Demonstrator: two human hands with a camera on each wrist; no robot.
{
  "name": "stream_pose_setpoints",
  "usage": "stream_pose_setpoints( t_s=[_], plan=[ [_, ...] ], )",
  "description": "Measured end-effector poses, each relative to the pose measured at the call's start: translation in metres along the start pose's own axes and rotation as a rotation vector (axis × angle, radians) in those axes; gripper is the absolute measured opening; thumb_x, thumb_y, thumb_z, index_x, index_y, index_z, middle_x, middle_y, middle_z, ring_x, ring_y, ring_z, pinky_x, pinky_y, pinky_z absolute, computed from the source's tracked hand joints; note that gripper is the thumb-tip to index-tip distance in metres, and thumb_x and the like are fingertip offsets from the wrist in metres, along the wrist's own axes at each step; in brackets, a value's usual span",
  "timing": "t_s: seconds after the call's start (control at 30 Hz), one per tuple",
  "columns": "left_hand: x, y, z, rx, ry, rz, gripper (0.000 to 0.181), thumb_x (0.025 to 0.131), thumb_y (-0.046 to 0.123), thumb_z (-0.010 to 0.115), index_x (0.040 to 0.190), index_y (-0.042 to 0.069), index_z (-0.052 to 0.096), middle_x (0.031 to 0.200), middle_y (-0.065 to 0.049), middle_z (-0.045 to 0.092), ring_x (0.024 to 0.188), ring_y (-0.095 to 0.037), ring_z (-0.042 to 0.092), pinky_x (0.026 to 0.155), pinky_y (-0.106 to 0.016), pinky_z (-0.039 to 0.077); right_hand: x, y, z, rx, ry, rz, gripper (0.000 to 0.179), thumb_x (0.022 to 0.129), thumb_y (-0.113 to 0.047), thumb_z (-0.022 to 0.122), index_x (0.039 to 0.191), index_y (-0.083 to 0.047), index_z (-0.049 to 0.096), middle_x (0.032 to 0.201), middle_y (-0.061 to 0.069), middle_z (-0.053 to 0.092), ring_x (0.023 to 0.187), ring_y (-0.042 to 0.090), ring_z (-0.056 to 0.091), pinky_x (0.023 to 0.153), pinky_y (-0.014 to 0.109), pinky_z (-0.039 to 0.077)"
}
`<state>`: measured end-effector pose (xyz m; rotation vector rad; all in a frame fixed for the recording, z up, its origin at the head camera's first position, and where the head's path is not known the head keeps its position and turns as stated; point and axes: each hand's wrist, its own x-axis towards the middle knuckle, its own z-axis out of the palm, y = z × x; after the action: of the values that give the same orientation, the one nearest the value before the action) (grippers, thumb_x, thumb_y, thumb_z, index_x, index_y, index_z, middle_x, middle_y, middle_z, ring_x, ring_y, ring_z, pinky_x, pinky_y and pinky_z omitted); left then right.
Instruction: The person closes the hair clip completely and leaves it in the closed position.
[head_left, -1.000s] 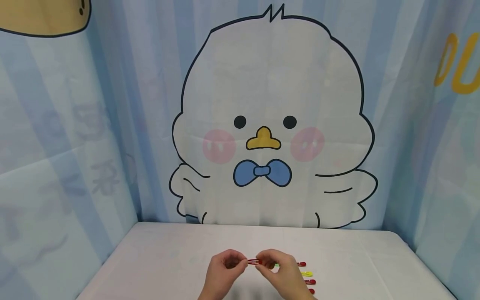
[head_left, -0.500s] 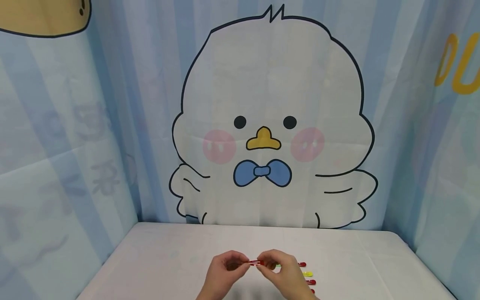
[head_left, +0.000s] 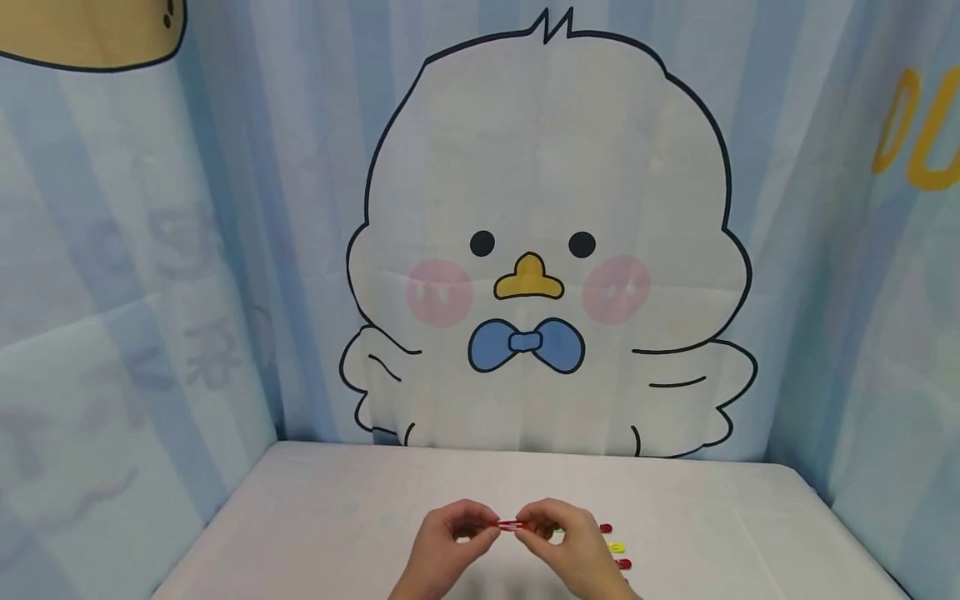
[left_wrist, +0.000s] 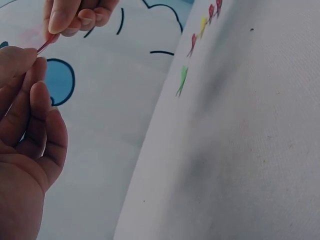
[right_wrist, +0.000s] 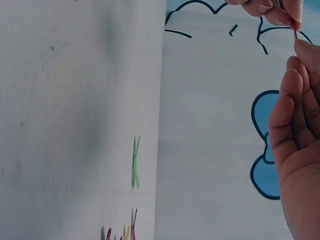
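A small red snap hair clip [head_left: 512, 526] is stretched level between both hands, above the table. My left hand [head_left: 452, 542] pinches one end of it between thumb and index finger. The other end sits in the pinch of my right hand [head_left: 564, 543]. In the left wrist view the red strip of the clip [left_wrist: 45, 45] shows between the fingertips of the two hands. Beyond the right hand lie a red clip [head_left: 606, 528], a yellow clip [head_left: 616, 547] and another red clip [head_left: 624, 564], partly covered by that hand. A green clip [left_wrist: 182, 80] lies at the near end of their row.
The white-covered table [head_left: 330, 508] reaches back to a curtain [head_left: 315, 250] with a printed white chick and blue bow tie. More curtain hangs along both sides. Several loose clips in a row stand out from the table in the left wrist view.
Both hands keep their pinch on the red hair clip and have moved only slightly. The clip's outline looked narrower half a second ago and shows a wider gap now.
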<state>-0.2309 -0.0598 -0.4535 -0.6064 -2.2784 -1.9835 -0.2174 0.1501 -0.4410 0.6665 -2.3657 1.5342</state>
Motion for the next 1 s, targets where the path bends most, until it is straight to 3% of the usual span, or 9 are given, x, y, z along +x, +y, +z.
stream_pose_setpoints(
  t_s=[0.23, 0.47, 0.57, 0.8, 1.0],
  plan=[
    [-0.001, -0.003, -0.004, 0.031, 0.014, -0.014, 0.01, 0.09, 0.01, 0.076, 0.098, 0.004, 0.074, 0.089, -0.002, 0.072, 0.077, -0.013, 0.065, 0.074, -0.03, 0.054, 0.001, 0.0, 0.001, 0.016, -0.005, 0.011, 0.011, 0.089, -0.013, 0.079, 0.098, -0.009, 0.073, 0.082, -0.007, 0.066, 0.071, 0.007, 0.058, 0.068, 0.027, 0.053],
    [-0.002, -0.002, -0.013, 0.074, 0.039, -0.049, 0.011, 0.091, 0.01, 0.075, 0.1, 0.004, 0.073, 0.09, -0.001, 0.071, 0.078, -0.015, 0.065, 0.074, -0.03, 0.054, 0.001, 0.01, -0.004, -0.02, 0.079, -0.175, 0.014, 0.085, -0.006, 0.081, 0.095, -0.01, 0.073, 0.078, -0.006, 0.067, 0.067, 0.006, 0.059, 0.061, 0.028, 0.053],
    [-0.002, 0.0, -0.018, 0.102, 0.058, -0.053, 0.011, 0.091, 0.01, 0.075, 0.099, 0.004, 0.073, 0.09, -0.001, 0.071, 0.08, -0.018, 0.064, 0.074, -0.031, 0.054, 0.002, 0.015, -0.008, -0.036, 0.101, -0.204, 0.015, 0.084, -0.005, 0.081, 0.095, -0.011, 0.072, 0.077, -0.007, 0.066, 0.066, 0.005, 0.059, 0.059, 0.028, 0.052],
    [-0.003, 0.0, -0.031, 0.129, 0.065, -0.07, 0.015, 0.092, 0.016, 0.075, 0.101, 0.005, 0.073, 0.093, 0.001, 0.071, 0.086, -0.018, 0.063, 0.077, -0.031, 0.053, 0.004, 0.026, -0.019, -0.05, 0.084, -0.079, 0.015, 0.083, -0.007, 0.082, 0.093, -0.012, 0.072, 0.076, -0.008, 0.065, 0.066, 0.006, 0.057, 0.061, 0.026, 0.051],
    [-0.01, -0.002, -0.043, 0.089, 0.047, -0.071, 0.019, 0.091, 0.018, 0.076, 0.104, 0.005, 0.071, 0.097, -0.002, 0.071, 0.088, -0.018, 0.063, 0.077, -0.03, 0.053, 0.004, 0.033, -0.028, -0.06, 0.045, 0.067, 0.014, 0.083, -0.008, 0.082, 0.094, -0.009, 0.073, 0.077, -0.006, 0.064, 0.069, 0.007, 0.057, 0.063, 0.024, 0.049]
  ],
)
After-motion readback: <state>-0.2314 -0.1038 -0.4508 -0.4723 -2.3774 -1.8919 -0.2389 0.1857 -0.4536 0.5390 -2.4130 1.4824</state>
